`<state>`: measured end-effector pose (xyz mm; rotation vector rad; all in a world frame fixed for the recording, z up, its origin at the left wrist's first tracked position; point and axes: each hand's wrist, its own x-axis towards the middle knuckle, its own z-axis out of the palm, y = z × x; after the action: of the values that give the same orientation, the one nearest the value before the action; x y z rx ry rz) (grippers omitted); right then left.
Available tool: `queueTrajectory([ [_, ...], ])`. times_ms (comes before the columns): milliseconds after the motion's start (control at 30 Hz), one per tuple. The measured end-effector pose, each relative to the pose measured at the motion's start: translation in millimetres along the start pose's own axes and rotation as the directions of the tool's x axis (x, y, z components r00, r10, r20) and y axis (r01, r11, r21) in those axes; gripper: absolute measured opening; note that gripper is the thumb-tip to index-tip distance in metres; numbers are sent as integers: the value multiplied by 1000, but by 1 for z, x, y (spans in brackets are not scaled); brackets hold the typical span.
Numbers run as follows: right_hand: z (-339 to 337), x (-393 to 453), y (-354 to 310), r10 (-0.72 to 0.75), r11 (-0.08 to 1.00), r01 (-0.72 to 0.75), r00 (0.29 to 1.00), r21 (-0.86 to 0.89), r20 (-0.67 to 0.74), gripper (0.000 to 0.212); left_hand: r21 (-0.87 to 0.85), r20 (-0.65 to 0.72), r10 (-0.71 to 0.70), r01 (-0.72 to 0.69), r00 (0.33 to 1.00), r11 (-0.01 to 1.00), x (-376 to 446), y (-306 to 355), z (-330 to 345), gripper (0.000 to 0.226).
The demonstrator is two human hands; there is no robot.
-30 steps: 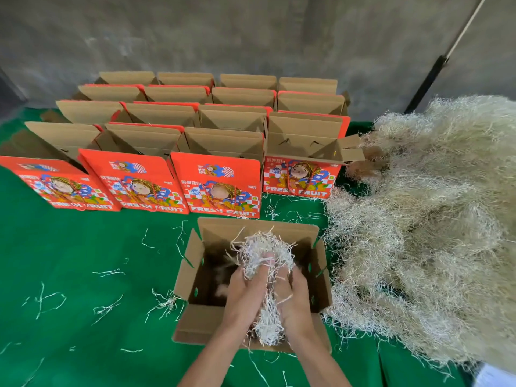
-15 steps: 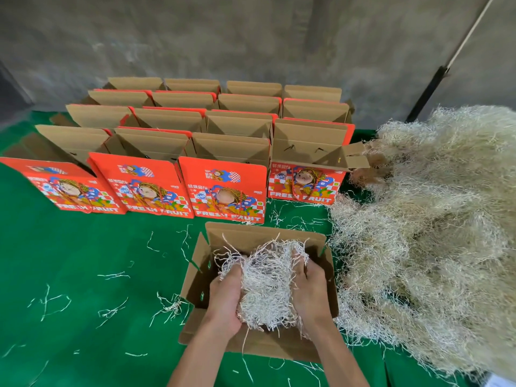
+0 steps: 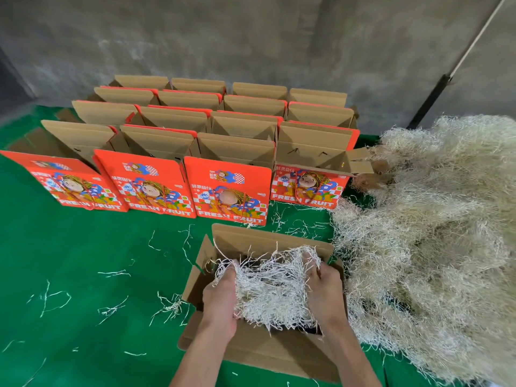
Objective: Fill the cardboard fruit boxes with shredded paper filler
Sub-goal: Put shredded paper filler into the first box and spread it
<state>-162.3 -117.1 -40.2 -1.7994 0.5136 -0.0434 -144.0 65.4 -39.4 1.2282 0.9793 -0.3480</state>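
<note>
Head view looks down on an open brown cardboard box [image 3: 259, 350] lying on a green cloth-covered surface [image 3: 83, 247]. A clump of pale shredded paper filler [image 3: 272, 291] sits in the box opening, stretched between both hands. The left hand [image 3: 220, 300] grips the clump's left edge with fingers curled into the strands; the right hand [image 3: 324, 289] grips the right edge the same way, fingertips buried in the paper. Just beside the box on the right lies a large heap of the same pale shredded paper [image 3: 435, 233]. Behind the box stand rows of open orange printed fruit boxes [image 3: 227, 191] marked "FRESH FRUIT", their brown flaps raised. Loose paper strands [image 3: 111, 308] are scattered over the cloth on the left.
</note>
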Motion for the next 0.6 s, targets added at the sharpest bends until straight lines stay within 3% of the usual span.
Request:
queueTrajectory([
  [233,-42,12,19,51,997,-56,994,-48,-92,35,-113,39,54,-49,998,992,18,22,-30,47],
  [400,-45,10,8,78,991,-84,995,-105,-55,30,76,153,46,-59,987,995,2,21,-18,60],
  [500,-42,5,-2,210,974,-212,977,75,33,39,144,187,95,-123,978,982,-1,20,-21,48],
  [600,-38,6,-9,245,933,-288,947,214,206,48,77,320,120,-151,940,985,1,19,-23,74],
])
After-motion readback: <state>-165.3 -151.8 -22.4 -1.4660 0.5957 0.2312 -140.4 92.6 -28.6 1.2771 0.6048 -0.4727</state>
